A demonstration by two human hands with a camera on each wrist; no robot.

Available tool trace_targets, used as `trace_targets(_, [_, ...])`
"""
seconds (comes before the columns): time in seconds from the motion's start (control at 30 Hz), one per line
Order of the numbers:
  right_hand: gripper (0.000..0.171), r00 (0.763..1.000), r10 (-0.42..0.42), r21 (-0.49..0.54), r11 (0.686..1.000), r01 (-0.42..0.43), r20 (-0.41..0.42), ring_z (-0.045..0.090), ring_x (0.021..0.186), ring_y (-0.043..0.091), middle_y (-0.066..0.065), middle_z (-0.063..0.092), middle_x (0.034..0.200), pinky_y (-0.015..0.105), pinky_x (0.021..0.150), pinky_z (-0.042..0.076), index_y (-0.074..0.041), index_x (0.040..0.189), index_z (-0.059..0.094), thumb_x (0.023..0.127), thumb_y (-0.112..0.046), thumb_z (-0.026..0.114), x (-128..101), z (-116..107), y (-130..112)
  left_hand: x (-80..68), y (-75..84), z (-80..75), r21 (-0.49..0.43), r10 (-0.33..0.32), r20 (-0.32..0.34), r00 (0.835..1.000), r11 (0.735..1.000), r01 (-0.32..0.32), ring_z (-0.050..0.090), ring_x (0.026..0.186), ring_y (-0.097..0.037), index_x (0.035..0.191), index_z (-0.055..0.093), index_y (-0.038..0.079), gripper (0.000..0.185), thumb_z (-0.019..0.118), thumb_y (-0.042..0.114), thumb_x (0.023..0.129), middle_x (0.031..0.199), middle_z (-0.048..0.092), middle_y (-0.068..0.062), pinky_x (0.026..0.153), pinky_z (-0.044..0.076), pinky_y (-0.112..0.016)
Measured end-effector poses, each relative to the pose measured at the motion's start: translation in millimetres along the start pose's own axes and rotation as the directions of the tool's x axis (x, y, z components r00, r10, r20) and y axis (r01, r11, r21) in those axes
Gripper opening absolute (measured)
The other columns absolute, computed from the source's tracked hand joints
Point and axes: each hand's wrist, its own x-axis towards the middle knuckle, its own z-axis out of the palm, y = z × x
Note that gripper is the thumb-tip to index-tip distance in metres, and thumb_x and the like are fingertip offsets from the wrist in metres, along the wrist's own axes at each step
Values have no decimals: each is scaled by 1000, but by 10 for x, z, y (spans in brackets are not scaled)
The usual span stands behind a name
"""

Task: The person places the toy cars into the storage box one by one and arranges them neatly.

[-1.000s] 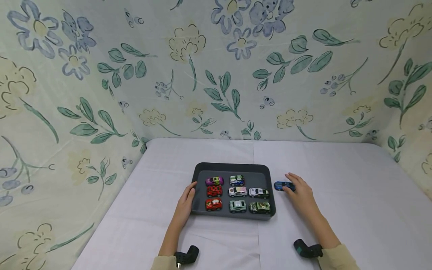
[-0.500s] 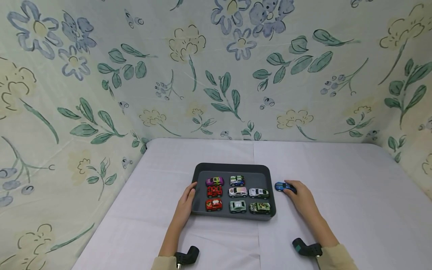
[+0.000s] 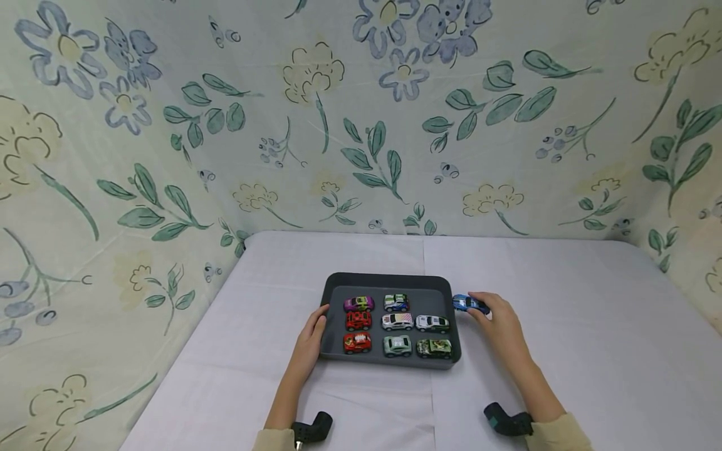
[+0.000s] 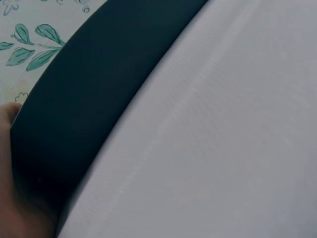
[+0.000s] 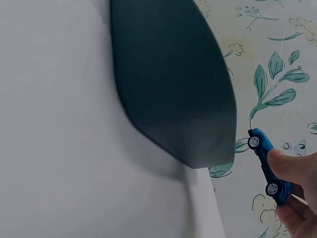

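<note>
A blue toy car [image 3: 469, 304] is pinched between the thumb and fingers of my right hand [image 3: 504, 327], at the right rim of the dark grey tray [image 3: 389, 280]. The right wrist view shows the same car [image 5: 268, 166] lifted off the table, its wheels towards the camera. My left hand [image 3: 307, 341] holds the tray's left side, thumb at the rim; its other fingers are mostly hidden. Inside the tray stand several toy cars, among them a purple one [image 3: 358, 304], a red one [image 3: 357, 342], a pale green one [image 3: 397, 346] and a camouflage one [image 3: 434, 348].
A white cloth [image 3: 592, 332] covers the table. Floral fabric [image 3: 361, 156] hangs behind it and at the sides. Black camera mounts [image 3: 313, 427] are worn on both wrists.
My right hand has taken hold of the blue car, raised it from the cloth and moved it left to the tray's rim. The left hand and the tray stay still.
</note>
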Motion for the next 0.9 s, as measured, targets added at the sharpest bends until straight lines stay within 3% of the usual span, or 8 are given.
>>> trace_targets(0.2, [34,999,-15,20,1000,14,50,48,113,38,20,57,117,52,95,40,-2,116,58,83,-9,63,56,37,-174,6,-1,-4,5,9,3,1000,1000,-9,26,138,-26,134,43,25,43,36,43,96,145,36,-3,112,20,-50])
trace_targets(0.47, [34,986,-12,-67,997,24,167,46,118,37,19,55,122,52,98,39,-4,119,57,87,-13,60,142,203,-333,14,9,-12,4,19,11,1000,1000,-19,24,138,-29,137,40,21,44,34,40,98,146,34,-7,111,19,-52])
trace_targets(0.73, [33,979,-47,-151,985,78,197,52,115,35,16,60,118,49,98,41,-5,116,60,85,-14,63,237,399,-362,13,13,-5,13,19,3,1000,1000,-19,26,137,-29,135,42,22,44,35,42,97,145,36,-7,111,21,-52])
trace_targets(0.9, [32,977,-61,-185,978,99,202,54,112,32,15,63,114,50,105,32,-5,112,63,82,-15,66,287,467,-350,13,-11,1,14,11,-1,1000,1000,-11,27,137,-29,135,43,22,45,36,44,96,144,37,-6,111,21,-52])
